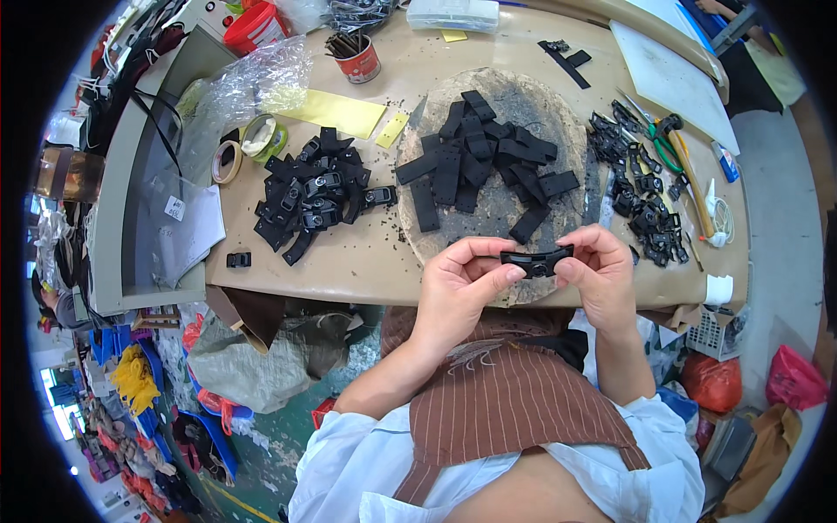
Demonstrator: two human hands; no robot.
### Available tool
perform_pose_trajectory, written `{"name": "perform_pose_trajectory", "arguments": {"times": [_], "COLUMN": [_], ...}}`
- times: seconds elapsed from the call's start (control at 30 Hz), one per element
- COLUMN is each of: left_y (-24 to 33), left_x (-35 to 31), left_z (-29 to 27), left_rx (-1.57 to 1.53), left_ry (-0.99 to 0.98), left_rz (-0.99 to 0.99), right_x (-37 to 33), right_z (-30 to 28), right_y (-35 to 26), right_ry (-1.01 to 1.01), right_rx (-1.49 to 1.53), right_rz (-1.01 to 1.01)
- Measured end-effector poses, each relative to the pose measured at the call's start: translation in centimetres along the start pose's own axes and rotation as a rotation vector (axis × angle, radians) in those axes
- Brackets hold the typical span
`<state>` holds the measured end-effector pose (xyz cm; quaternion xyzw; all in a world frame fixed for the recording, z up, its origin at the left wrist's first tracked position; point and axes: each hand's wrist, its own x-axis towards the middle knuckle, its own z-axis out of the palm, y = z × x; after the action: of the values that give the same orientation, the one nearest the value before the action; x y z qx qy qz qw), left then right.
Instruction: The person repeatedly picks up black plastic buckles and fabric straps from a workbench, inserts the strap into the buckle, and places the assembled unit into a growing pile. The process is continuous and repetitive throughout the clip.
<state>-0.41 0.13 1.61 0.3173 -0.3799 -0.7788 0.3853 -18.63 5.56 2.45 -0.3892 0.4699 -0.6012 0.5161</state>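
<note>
My left hand [459,283] and my right hand [600,270] pinch the two ends of a short black strap with a buckle [538,264] at its middle. It is held level over the near edge of a worn round slab [558,96], and its ends curve upward. Loose black strap pieces [475,152] are heaped on the slab beyond my hands. Left of the slab lies a pile of black straps with buckles [316,196] on them. Small black buckle parts [649,209] are scattered at the right. One single black buckle [238,260] sits apart near the table's left edge.
A wooden-handled hammer [693,179] and green-handled scissors [667,152] lie at the right, beside a white bottle [713,205]. Tape rolls [227,162], yellow paper [336,113], clear plastic wrap [253,78] and a red can of dark rods [357,65] occupy the far left. A white board [667,78] lies far right.
</note>
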Motion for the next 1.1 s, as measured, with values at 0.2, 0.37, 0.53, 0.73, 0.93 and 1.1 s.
{"name": "perform_pose_trajectory", "arguments": {"times": [0.2,0.37,0.53,0.73,0.93,1.1], "left_y": [-0.9,-1.4,-0.8,-1.2,-2.2,-2.4], "left_x": [0.2,0.3,-0.4,-0.4,-0.5,-0.8], "left_z": [-0.3,-1.7,-1.2,-1.2,-2.8,-3.0], "left_rx": [0.075,-0.126,0.178,0.098,-0.396,-0.375], "left_ry": [-0.008,-0.245,-0.197,-0.095,-0.151,-0.06], "left_rz": [0.085,-0.08,0.178,0.146,-0.298,-0.185], "right_x": [-0.3,-0.5,0.2,0.7,0.5,-0.1], "right_z": [0.1,-0.8,-0.2,-0.2,0.5,1.4], "right_y": [-0.1,-0.2,-0.3,0.7,-0.4,1.5], "right_ry": [-0.022,-0.196,-0.132,-0.188,-0.254,-0.211], "right_rx": [-0.035,0.016,0.047,0.023,-0.304,-0.106], "right_rz": [0.004,0.013,0.15,-0.025,-0.208,-0.156]}}
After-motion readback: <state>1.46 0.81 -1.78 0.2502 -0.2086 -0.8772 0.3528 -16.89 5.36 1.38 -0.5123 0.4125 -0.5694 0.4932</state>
